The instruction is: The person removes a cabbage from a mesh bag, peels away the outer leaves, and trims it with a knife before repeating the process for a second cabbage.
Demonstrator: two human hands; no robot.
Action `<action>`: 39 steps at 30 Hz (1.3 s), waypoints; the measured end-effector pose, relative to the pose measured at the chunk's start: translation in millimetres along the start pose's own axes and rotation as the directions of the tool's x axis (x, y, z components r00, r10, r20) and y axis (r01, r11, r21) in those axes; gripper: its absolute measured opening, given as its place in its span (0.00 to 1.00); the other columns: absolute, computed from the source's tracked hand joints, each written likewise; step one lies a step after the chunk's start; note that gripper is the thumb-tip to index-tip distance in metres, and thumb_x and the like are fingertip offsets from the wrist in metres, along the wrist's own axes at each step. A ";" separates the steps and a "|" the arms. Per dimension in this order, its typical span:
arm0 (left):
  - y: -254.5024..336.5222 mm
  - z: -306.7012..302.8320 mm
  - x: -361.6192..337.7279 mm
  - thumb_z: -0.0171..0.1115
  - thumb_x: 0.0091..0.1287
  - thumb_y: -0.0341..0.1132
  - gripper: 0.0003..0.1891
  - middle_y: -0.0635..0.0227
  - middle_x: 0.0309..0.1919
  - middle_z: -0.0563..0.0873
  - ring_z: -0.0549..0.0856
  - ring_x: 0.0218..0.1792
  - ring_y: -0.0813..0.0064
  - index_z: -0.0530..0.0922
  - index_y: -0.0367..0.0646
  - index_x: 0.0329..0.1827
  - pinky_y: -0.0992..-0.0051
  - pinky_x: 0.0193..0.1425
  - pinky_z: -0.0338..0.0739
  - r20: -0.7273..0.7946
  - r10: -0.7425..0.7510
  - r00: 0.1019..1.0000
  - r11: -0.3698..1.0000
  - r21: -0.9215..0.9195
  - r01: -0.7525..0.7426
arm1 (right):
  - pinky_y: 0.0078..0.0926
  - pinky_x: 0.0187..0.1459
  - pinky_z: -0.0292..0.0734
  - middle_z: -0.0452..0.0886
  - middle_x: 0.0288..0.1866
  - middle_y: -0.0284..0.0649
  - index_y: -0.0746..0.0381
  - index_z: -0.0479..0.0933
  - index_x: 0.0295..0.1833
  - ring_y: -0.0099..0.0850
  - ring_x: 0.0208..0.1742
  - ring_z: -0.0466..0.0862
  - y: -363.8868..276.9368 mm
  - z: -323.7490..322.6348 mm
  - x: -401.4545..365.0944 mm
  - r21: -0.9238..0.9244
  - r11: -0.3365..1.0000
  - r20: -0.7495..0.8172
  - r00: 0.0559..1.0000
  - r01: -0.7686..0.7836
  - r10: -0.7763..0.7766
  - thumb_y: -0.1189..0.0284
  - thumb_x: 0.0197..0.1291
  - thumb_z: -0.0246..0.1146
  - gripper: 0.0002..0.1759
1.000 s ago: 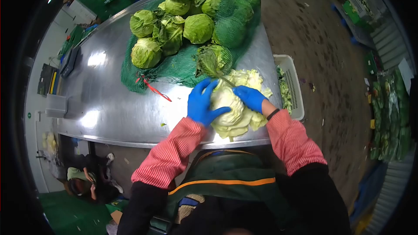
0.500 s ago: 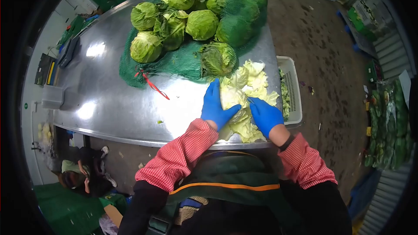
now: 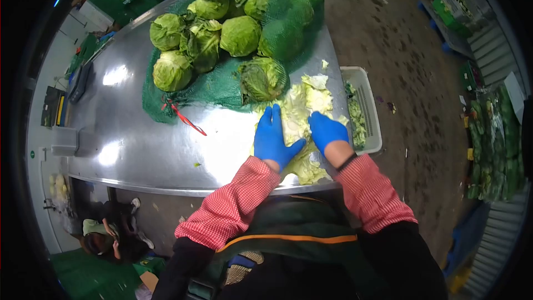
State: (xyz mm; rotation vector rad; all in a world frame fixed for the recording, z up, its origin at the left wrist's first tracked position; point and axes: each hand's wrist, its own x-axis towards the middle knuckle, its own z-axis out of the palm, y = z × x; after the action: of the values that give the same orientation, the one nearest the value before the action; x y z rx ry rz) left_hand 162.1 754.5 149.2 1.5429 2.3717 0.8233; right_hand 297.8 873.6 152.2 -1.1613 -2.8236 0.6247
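Pale green cabbage leaves (image 3: 308, 100) lie piled at the right end of the metal table (image 3: 127, 116). My left hand (image 3: 272, 140), in a blue glove, rests spread on the left side of the pile, thumb pointing right. My right hand (image 3: 326, 132), also gloved, is closed at the right side of the leaves; what it grips, if anything, is hidden. Just beyond my hands a darker cabbage (image 3: 262, 79) sits at the edge of a green net (image 3: 216, 86), with several whole cabbages (image 3: 240, 36) behind it. A red tie (image 3: 187, 120) trails from the net.
A white crate (image 3: 373, 116) holding leaf scraps stands beyond the table's right edge. A clear plastic container (image 3: 64, 141) is at the far left. Another person (image 3: 105, 233) is low down at the lower left. Bagged green produce (image 3: 494, 144) stands at the right.
The table and cabbages have shifted left in view. My right hand has moved slightly up and left across the leaves, its fingers more curled. My left hand remains on the pile.
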 end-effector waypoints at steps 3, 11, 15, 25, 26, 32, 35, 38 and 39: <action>-20.2 -10.8 1.6 0.75 0.47 0.52 0.56 0.35 0.67 0.63 0.66 0.68 0.41 0.54 0.28 0.73 0.59 0.73 0.62 0.009 0.003 1.000 0.985 -0.170 -0.002 | 0.45 0.46 0.78 0.83 0.45 0.49 0.59 0.75 0.50 0.49 0.44 0.84 -19.5 -24.4 -20.6 0.037 0.997 0.162 0.985 -0.071 0.064 0.58 0.66 0.54 0.17; -17.5 -18.0 -25.0 0.77 0.47 0.49 0.58 0.38 0.72 0.59 0.61 0.72 0.44 0.51 0.31 0.76 0.59 0.75 0.57 0.029 0.136 0.990 0.983 -0.128 -0.132 | 0.44 0.50 0.77 0.83 0.47 0.48 0.57 0.76 0.52 0.50 0.48 0.82 -25.9 -12.3 35.4 0.053 0.998 0.088 0.996 0.023 -0.028 0.55 0.63 0.58 0.20; -24.1 -17.9 -49.2 0.77 0.48 0.50 0.59 0.38 0.72 0.57 0.60 0.72 0.42 0.50 0.33 0.76 0.56 0.75 0.57 -0.027 0.233 0.972 0.958 -0.167 -0.234 | 0.45 0.47 0.77 0.84 0.44 0.49 0.55 0.76 0.51 0.50 0.46 0.83 -3.9 5.8 57.8 0.056 0.998 0.118 0.993 -0.024 0.017 0.58 0.61 0.60 0.17; -46.6 -13.0 -67.1 0.76 0.49 0.47 0.59 0.40 0.74 0.54 0.57 0.74 0.44 0.46 0.30 0.77 0.59 0.77 0.55 -0.083 0.082 0.993 0.955 -0.277 -0.102 | 0.41 0.62 0.71 0.74 0.63 0.59 0.60 0.57 0.74 0.52 0.63 0.76 -49.9 -3.0 -16.1 0.328 0.928 0.152 0.979 -0.180 0.136 0.37 0.54 0.61 0.52; -43.8 -13.0 -66.0 0.76 0.49 0.47 0.59 0.40 0.74 0.53 0.57 0.74 0.44 0.46 0.31 0.77 0.59 0.77 0.55 -0.086 0.076 0.993 0.955 -0.279 -0.097 | 0.41 0.61 0.72 0.75 0.62 0.60 0.59 0.57 0.75 0.53 0.60 0.78 -51.2 -7.3 -21.0 0.346 0.911 0.223 0.963 -0.226 0.154 0.40 0.53 0.63 0.52; -50.2 -12.0 -66.5 0.76 0.48 0.45 0.59 0.39 0.73 0.53 0.57 0.74 0.45 0.46 0.32 0.77 0.60 0.77 0.55 -0.093 0.048 0.994 0.942 -0.328 -0.076 | 0.28 0.42 0.77 0.80 0.41 0.46 0.60 0.64 0.71 0.33 0.38 0.80 36.3 75.2 -57.9 0.692 0.638 0.289 0.940 -0.337 0.183 0.63 0.58 0.66 0.36; -50.2 -9.7 -68.4 0.76 0.48 0.45 0.60 0.40 0.73 0.54 0.58 0.73 0.45 0.45 0.33 0.78 0.59 0.76 0.55 -0.119 0.061 0.991 0.944 -0.316 -0.096 | 0.28 0.44 0.79 0.82 0.45 0.48 0.62 0.66 0.70 0.32 0.41 0.83 29.1 76.0 -60.0 0.656 0.696 0.171 0.956 -0.290 0.237 0.56 0.58 0.68 0.38; -22.6 -12.2 -66.4 0.76 0.48 0.45 0.60 0.40 0.73 0.54 0.58 0.73 0.44 0.44 0.35 0.78 0.59 0.76 0.56 -0.100 0.146 0.984 0.973 -0.167 -0.161 | 0.34 0.56 0.74 0.80 0.55 0.54 0.63 0.65 0.70 0.42 0.55 0.81 -33.6 26.8 -48.9 0.606 0.747 0.144 0.962 -0.272 0.233 0.43 0.53 0.67 0.47; -22.5 -11.8 -65.2 0.76 0.48 0.45 0.60 0.40 0.74 0.54 0.58 0.73 0.44 0.44 0.36 0.78 0.59 0.76 0.56 -0.104 0.147 0.984 0.967 -0.192 -0.165 | 0.38 0.62 0.71 0.78 0.59 0.56 0.63 0.65 0.70 0.47 0.61 0.79 -38.7 23.2 -45.4 0.557 0.773 0.195 0.952 -0.304 0.234 0.37 0.49 0.66 0.52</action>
State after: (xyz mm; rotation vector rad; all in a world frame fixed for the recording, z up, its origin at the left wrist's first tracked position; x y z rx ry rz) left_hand 167.9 685.6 138.0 1.6558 2.1660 1.1489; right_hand 300.6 809.6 151.0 -1.4196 -2.2532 1.4907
